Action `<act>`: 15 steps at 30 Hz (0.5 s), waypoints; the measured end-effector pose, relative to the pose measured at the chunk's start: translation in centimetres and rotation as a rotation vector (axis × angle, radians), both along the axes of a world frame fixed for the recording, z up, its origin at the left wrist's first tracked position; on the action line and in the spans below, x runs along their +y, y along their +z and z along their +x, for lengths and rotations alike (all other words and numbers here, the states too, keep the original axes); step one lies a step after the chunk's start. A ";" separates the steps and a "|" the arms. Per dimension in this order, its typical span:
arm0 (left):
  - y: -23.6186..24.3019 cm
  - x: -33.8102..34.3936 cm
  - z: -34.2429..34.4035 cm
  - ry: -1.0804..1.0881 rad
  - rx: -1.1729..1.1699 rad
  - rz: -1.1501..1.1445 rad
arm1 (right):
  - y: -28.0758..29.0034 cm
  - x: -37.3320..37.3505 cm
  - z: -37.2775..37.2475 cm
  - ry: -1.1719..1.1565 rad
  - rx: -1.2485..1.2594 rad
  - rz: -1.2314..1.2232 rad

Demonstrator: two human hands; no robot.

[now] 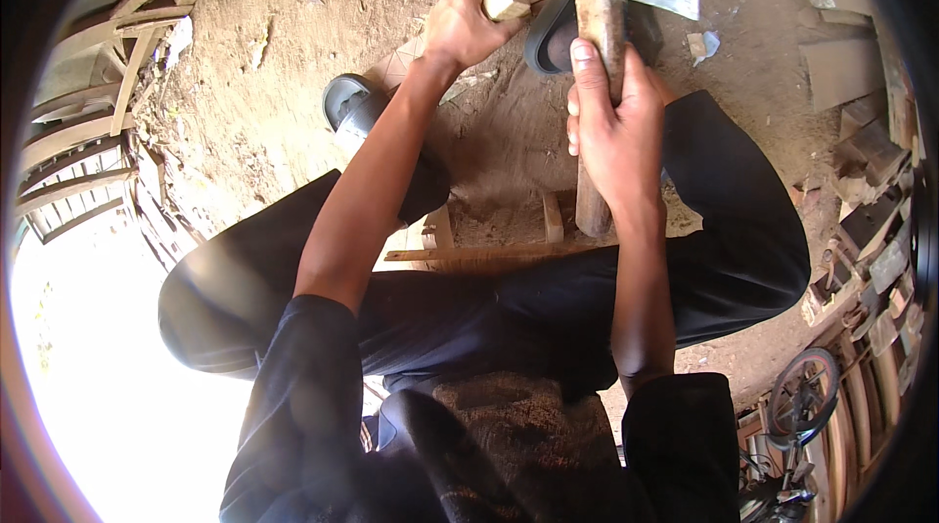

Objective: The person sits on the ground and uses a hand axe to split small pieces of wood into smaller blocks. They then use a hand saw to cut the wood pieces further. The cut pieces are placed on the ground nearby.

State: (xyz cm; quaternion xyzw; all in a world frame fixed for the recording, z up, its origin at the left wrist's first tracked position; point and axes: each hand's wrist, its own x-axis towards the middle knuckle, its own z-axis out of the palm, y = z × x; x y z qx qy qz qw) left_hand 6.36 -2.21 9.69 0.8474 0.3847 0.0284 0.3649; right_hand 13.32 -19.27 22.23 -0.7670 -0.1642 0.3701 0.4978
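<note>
Apparent chopping step: the left hand (468,29) grips a wood block (505,0) over the ground (323,34), left of the hatchet (610,26); the right hand (623,127) closes round its handle (593,200); a stroke likely calls for left fingers clear

My left forearm (357,185) reaches forward and slants inward, and my left grip (460,29) is curled tight beyond the wrist (443,63). My right forearm (643,293) runs almost straight ahead from the bent elbow; my right grip (618,122) is clenched, its thumb (589,73) pointing forward along the top.
</note>
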 end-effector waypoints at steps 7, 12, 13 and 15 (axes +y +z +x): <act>1.2 1.4 -1.0 -0.069 0.086 0.023 | -3.0 -0.6 0.6 0.193 -0.068 -0.208; -1.5 4.7 -3.8 0.232 -0.346 -0.358 | -3.1 -0.4 0.7 0.143 0.231 -0.211; -1.5 4.6 -3.7 0.341 -0.545 -0.587 | -2.9 -0.2 0.8 0.129 0.233 -0.178; -1.7 4.8 -3.1 0.578 -0.837 -0.992 | -3.0 -0.1 1.0 0.092 0.287 -0.190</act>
